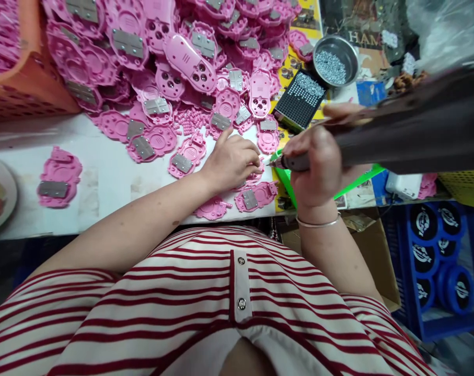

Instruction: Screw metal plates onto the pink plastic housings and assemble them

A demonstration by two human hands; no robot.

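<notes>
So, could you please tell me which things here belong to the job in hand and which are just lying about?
Likely part of the job:
power screwdriver in the right hand
pink plastic shell under the left hand
black perforated tray and metal bowl, both holding what look like screws

Apparently just lying about:
plate at the left edge
crumpled clear plastic
blue crate of round items

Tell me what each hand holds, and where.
Right hand: dark power tool, near its tip. Left hand: over a pink casing; any grip is hidden.
</notes>
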